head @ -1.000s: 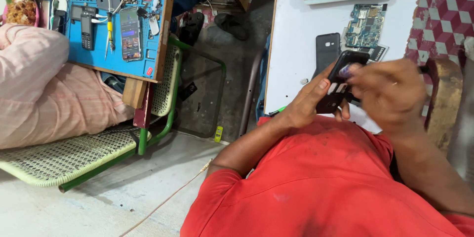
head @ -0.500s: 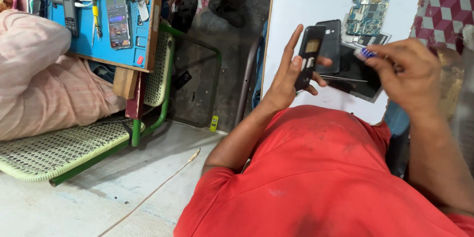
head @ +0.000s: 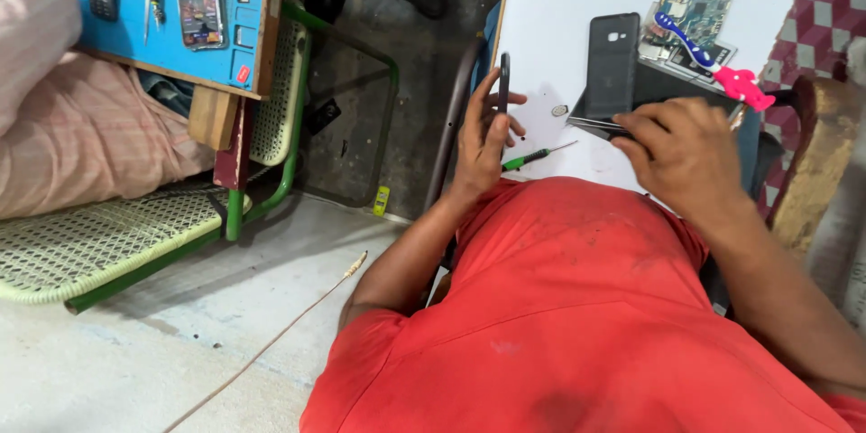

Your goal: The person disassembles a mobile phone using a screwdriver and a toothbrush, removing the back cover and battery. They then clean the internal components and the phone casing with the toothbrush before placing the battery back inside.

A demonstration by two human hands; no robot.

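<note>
Black phone (head: 503, 90) is being gripped edge-on, long axis upright, by left hand (head: 483, 140); right hand (head: 681, 158), at three o'clock, is pinching a thin dark panel (head: 600, 126).

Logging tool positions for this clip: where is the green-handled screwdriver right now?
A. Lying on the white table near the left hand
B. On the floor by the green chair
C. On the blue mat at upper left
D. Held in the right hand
A: the green-handled screwdriver lies on the white table, just beside the left hand, which holds a dark phone edge-on.
</note>
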